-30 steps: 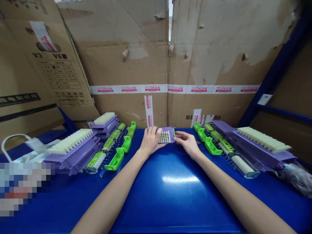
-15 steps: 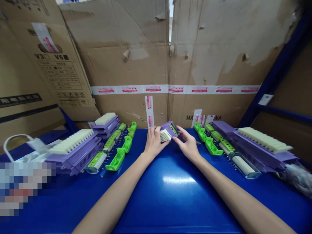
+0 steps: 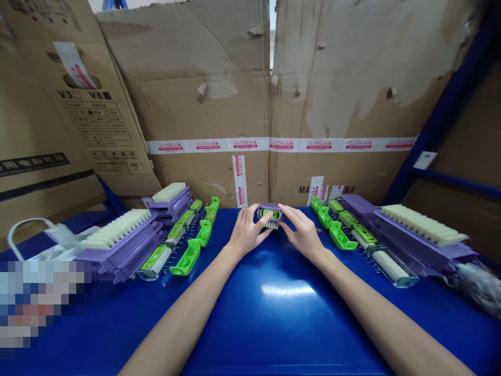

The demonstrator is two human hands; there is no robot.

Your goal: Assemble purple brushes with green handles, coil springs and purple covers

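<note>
Between my hands, at the far middle of the blue table, is a purple brush with cream bristles pointing down and a green insert in the end that faces me. My left hand is closed around its left side, with the thumb against the green end. On the right side, my right hand grips it with fingers on top and thumb lower down. The fingers cover both sides of the brush.
Left stand purple brush parts, clear-cased green pieces and bright green caps. Similar green caps and purple brush parts line the right. Cardboard walls the back. A white cable loops at far left.
The brush has turned so its green end faces me and its bristles point down. My left thumb has come onto that end, and my right hand has closed on the right side.
</note>
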